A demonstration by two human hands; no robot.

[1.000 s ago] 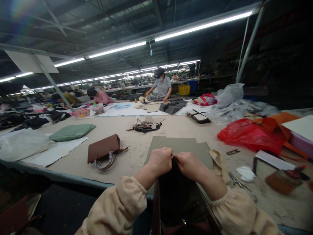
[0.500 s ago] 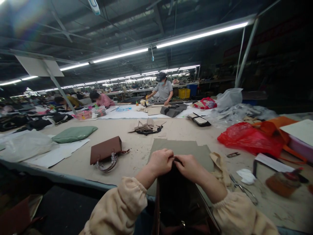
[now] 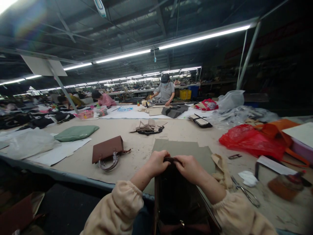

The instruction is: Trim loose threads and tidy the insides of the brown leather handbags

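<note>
Fingers [image 3: 166, 154] of left hand [image 3: 158, 163] and right hand [image 3: 190, 168] pinch the bag's [image 3: 179, 202] far rim [image 3: 172, 159], seemingly pressing it; next calls for even force.

And there's a red plastic bag [image 3: 251, 143] to your right, green pouch [image 3: 76, 133] left, yellow crate [image 3: 185, 94] far ahead!

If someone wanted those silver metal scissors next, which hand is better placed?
Probably the right hand: the scissors lie on its side, and the left hand is farther away. Both pinch the open dark brown bag by its edge, so the right would have to let go.
</note>
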